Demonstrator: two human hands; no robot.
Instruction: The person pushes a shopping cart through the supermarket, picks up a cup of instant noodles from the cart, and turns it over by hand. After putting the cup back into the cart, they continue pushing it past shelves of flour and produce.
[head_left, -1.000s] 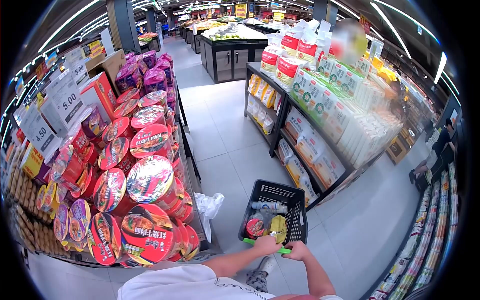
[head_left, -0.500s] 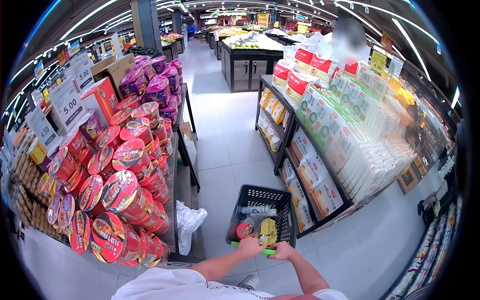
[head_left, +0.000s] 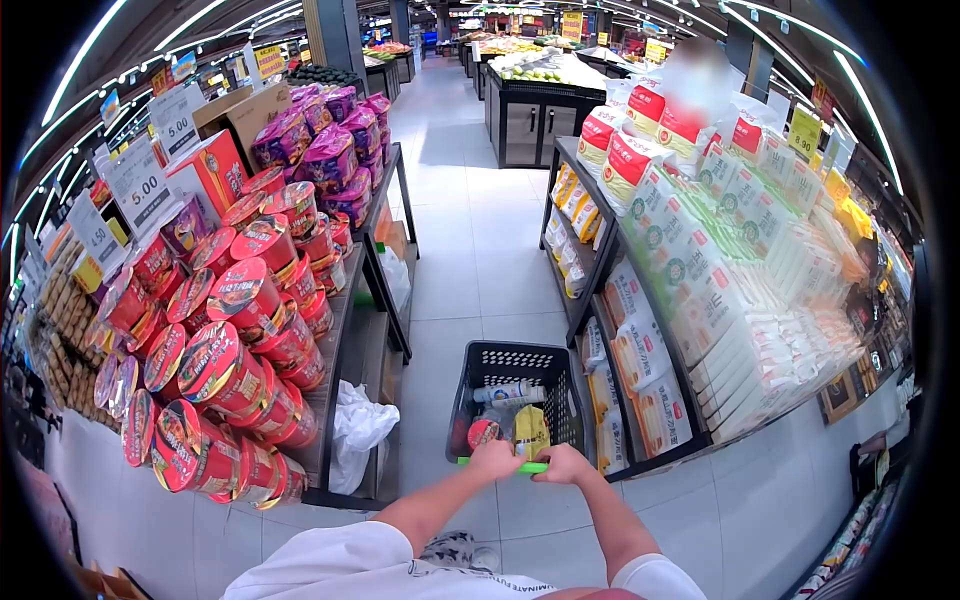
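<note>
Both my hands are wrapped round the bright green handle (head_left: pixel 528 467) of a black shopping basket (head_left: pixel 577 400) low in front of me. My left hand (head_left: pixel 494 460) grips the handle's left part and my right hand (head_left: pixel 563 464) its right end. Inside the basket lie a white-and-blue bottle or can (head_left: pixel 503 392), a red-lidded tub (head_left: pixel 483 432) and a yellow bag (head_left: pixel 532 428). The hands partly cover the near side of the basket.
Red instant noodle cups (head_left: pixel 224 370) are stacked on a dark rack at left, purple noodle packs (head_left: pixel 330 160) behind. A white plastic bag (head_left: pixel 362 425) hangs low there. At right, a shelf (head_left: pixel 640 400) holds white packets (head_left: pixel 760 330). A tiled aisle (head_left: pixel 455 230) leads to produce stands (head_left: pixel 540 110).
The basket and my hands have come further into the aisle, between the racks. The view has shifted so the aisle and produce stand sit further right. Both hands keep their hold.
</note>
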